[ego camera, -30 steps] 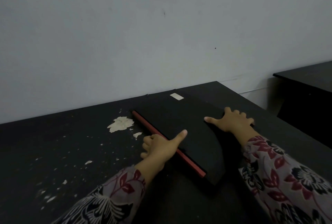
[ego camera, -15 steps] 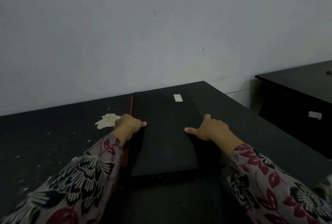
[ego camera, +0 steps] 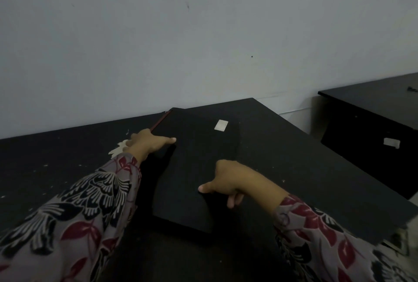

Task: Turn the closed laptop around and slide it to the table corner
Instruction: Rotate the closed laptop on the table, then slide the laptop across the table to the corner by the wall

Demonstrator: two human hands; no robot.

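The closed black laptop (ego camera: pixel 194 168) lies flat on the dark table (ego camera: pixel 305 168), its long side running away from me toward the wall, a white sticker (ego camera: pixel 221 125) near its far right corner. A red strip shows along its far left edge. My left hand (ego camera: pixel 149 143) grips the left edge, thumb on the lid. My right hand (ego camera: pixel 230 182) holds the right edge nearer to me, thumb on the lid and fingers curled down the side.
A grey wall stands right behind the table. Chipped pale patches (ego camera: pixel 117 148) mark the tabletop left of the laptop. The table's far right corner (ego camera: pixel 253 100) lies beyond the laptop. A second black desk (ego camera: pixel 373 123) stands at the right across a gap.
The laptop has turned clockwise from a slanted lie to pointing away from me. My left hand moved to its far left edge; my right hand came nearer along the right edge.
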